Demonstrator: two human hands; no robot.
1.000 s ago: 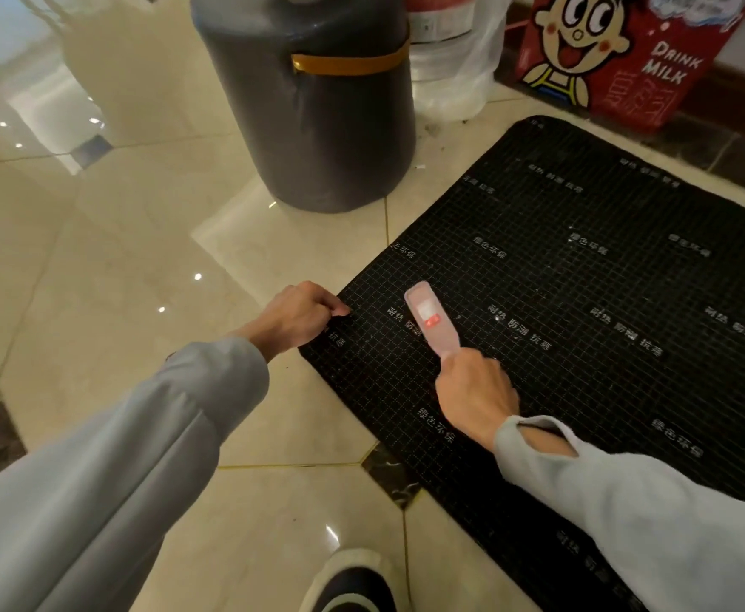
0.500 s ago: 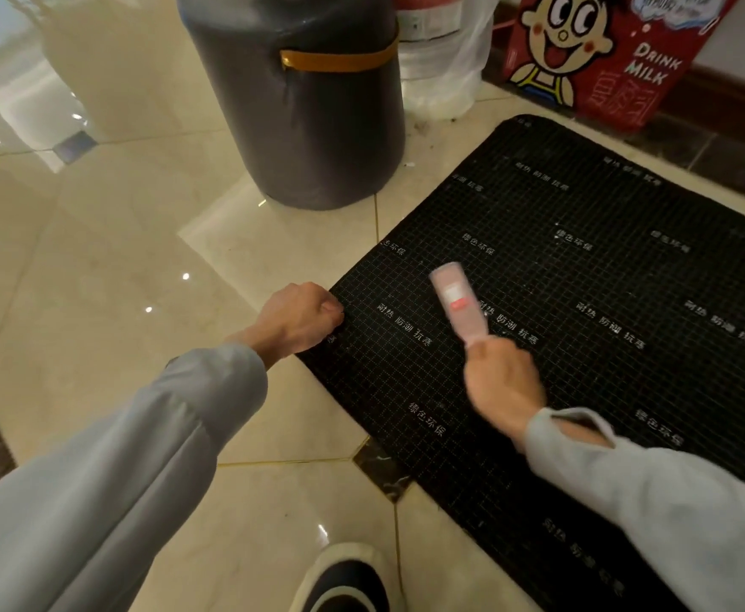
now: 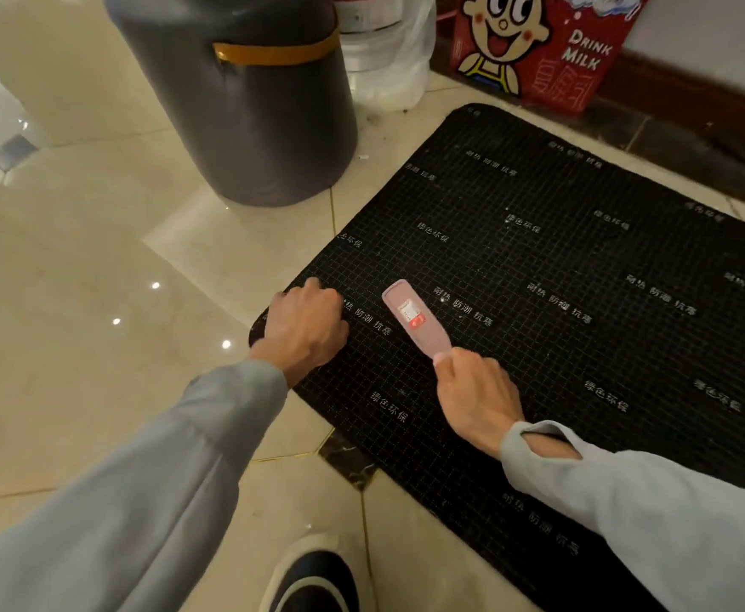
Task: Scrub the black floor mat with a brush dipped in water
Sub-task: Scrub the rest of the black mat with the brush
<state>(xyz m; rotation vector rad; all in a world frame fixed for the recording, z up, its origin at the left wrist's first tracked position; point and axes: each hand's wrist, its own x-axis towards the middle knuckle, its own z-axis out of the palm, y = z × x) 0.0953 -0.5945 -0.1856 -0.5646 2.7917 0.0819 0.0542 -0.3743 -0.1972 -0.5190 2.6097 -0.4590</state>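
A black floor mat (image 3: pixel 560 267) with a fine grid and pale printed characters lies on the glossy cream tiles, taking up the right half of the view. My right hand (image 3: pixel 476 399) grips the handle of a pink brush (image 3: pixel 415 318), whose back faces up and whose head rests flat on the mat near its left corner. The bristles are hidden underneath. My left hand (image 3: pixel 304 329) is curled into a fist and presses down on the mat's left corner, just left of the brush. Both arms wear grey sleeves.
A tall dark cylindrical bin (image 3: pixel 247 99) with a gold band stands beyond the mat's left edge. Behind it is a clear plastic bag (image 3: pixel 388 59) and a red "Drink Milk" box (image 3: pixel 538 46) against the dark skirting. My shoe (image 3: pixel 313 576) is at the bottom.
The brush swept right and away across the mat, then back left and nearer. My left hand has stayed fisted on the mat's corner. The view shifted slightly.
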